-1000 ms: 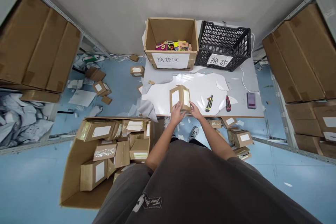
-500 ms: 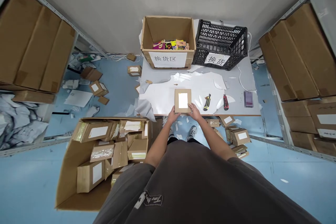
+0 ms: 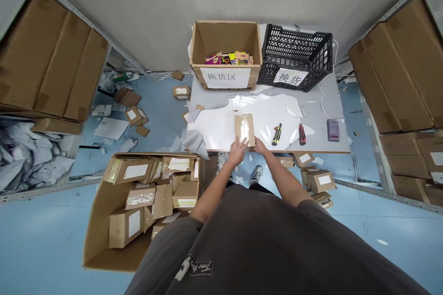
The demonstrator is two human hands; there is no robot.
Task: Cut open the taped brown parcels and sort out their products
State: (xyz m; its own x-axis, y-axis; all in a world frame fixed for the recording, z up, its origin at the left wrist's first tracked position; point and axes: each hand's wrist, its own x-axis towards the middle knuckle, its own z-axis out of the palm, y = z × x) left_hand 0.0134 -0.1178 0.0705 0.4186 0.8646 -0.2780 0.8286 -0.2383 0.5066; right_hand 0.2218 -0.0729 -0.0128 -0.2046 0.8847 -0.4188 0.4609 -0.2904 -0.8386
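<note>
A small brown cardboard box (image 3: 245,124) with shiny clear tape over its face is at the front edge of the white table (image 3: 214,136). My left hand (image 3: 238,151) lies on the box's near left part, fingers over the taped face. At the near right corner, my right hand (image 3: 258,145) grips the box's side; its thumb and fingers are partly hidden. A yellow-black cutter (image 3: 277,134) and a red-black cutter (image 3: 302,134) lie to the right on the table.
Behind stand a labelled carton (image 3: 226,78) holding colourful packs and a black crate (image 3: 297,57). A purple-grey item (image 3: 333,130) lies at the table's right. A large carton (image 3: 100,221) of parcels stands lower left. Shelves with boxes flank both sides.
The box now shows a shiny taped face instead of the white label. My left hand has moved from its corner onto its face. The whole view has shifted slightly.
</note>
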